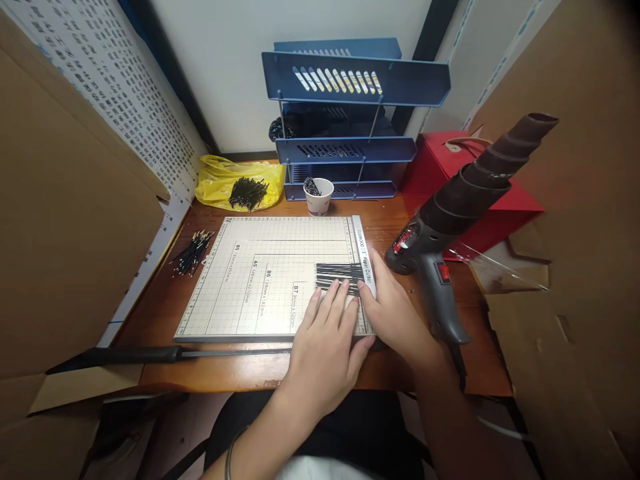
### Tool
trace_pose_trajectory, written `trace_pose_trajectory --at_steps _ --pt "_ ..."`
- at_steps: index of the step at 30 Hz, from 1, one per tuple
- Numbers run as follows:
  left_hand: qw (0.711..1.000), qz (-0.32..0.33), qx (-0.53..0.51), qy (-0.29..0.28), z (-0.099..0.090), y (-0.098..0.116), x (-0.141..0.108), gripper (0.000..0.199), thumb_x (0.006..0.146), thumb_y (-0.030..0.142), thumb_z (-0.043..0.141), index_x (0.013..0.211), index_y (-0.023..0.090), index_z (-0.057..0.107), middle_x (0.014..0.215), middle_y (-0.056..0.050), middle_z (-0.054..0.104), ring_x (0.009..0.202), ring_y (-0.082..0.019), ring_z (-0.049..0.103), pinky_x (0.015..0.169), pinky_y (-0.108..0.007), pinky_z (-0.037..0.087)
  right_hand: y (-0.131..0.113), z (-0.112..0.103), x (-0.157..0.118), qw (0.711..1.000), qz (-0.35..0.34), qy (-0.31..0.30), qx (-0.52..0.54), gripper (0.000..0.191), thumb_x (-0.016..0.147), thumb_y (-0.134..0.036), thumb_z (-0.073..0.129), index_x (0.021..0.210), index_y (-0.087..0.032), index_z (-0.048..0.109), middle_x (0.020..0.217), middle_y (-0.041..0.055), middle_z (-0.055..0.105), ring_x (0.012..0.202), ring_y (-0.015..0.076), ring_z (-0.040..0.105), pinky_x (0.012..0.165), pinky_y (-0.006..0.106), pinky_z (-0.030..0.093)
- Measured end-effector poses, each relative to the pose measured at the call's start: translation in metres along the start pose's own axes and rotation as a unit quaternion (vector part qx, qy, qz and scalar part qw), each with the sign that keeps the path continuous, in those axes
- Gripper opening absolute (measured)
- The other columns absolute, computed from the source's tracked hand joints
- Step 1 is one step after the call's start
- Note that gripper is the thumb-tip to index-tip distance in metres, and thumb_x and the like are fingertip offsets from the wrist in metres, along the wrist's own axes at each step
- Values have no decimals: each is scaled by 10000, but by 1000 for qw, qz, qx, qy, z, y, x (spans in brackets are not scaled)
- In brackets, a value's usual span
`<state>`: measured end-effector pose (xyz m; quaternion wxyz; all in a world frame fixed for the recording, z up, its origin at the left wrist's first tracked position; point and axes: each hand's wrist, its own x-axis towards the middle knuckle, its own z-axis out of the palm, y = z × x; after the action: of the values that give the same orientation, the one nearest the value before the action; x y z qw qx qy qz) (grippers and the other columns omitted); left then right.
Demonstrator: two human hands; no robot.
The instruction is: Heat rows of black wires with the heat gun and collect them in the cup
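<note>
A paper cutter with a cream gridded board lies on the wooden table. Several thin black tubes lie side by side across its right part, their right ends at the white edge bar. My left hand rests flat over the nearer tubes, fingers stretched out. At the cutter's right edge, my right hand has its thumb on the bar and its fingers along the outer side; some fingertips are hidden. The cutter's long blade arm with a black handle lies lowered along the near side.
Left of the cutter lies a bunch of black pieces. Behind are a yellow bag with a black pile, a paper cup, a blue rack and a red box. A heat gun stands right. Cardboard borders both sides.
</note>
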<state>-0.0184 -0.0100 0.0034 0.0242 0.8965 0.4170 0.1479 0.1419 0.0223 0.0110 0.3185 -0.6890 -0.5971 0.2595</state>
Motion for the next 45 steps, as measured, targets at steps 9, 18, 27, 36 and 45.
trace_pose_trajectory --at_steps 9,18,27,36,45 --pt "1000 3 -3 4 1 0 9 563 1091 483 334 1456 92 511 1631 -144 406 1546 -273 315 1279 -501 244 1 -4 -3 1000 19 18 13 687 971 -388 373 1597 -112 303 1638 153 367 1521 320 349 1245 586 295" --pt "999 -2 10 34 2 -4 6 557 1104 465 289 1451 95 519 1618 -133 432 1534 -264 343 1275 -495 244 3 -4 -10 1000 11 0 4 691 968 -387 351 1589 -88 309 1659 147 328 1542 285 309 1270 536 267" --pt "999 -5 27 29 2 -9 4 595 1105 478 282 1542 101 426 1637 -77 404 1526 -260 356 1276 -489 236 3 2 -10 1000 11 1 13 692 972 -359 349 1612 -107 275 1675 113 300 1553 247 284 1285 498 247" --pt "999 -5 20 33 3 -10 3 575 1110 474 271 1509 117 481 1625 -53 426 1515 -266 374 1271 -504 222 7 7 -12 1000 9 5 5 687 968 -332 353 1612 -106 271 1666 126 320 1544 257 304 1277 511 267" --pt "999 -8 11 39 5 -10 6 557 1103 471 317 1502 121 485 1607 -45 458 1502 -260 395 1272 -498 224 9 5 -11 1000 -13 15 -3 651 985 -335 345 1593 -107 296 1650 142 348 1530 273 329 1261 540 287"
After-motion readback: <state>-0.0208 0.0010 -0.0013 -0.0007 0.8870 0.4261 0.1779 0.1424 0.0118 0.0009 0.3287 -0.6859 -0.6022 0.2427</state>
